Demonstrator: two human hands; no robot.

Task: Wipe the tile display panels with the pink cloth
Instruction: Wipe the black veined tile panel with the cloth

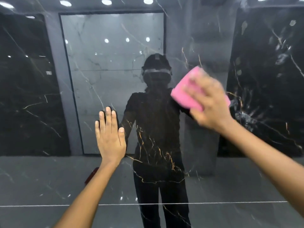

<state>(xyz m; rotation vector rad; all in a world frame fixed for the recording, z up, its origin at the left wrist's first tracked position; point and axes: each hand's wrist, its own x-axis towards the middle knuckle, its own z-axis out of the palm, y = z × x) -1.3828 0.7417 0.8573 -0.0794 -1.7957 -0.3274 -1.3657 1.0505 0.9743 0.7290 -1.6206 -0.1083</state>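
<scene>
Our left hand [110,137] rests flat with straight fingers on the glossy black tile panel [158,145], probably for balance, while our right hand [209,102] presses the pink cloth [184,94] there.

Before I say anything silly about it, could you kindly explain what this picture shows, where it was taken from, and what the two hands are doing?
There is no machine here: a person is working with bare hands, and the single picture comes from a wide-angle camera worn on their head. They face a glossy dark tile panel with pale and gold veins. It acts like a mirror, so the dark figure in the middle is the person's own reflection, and the bright spots are reflected ceiling lights. The left hand lies flat on the panel, fingers straight. The right hand holds a folded pink cloth against the panel; it looks blurred, which suggests wiping motion.
</scene>
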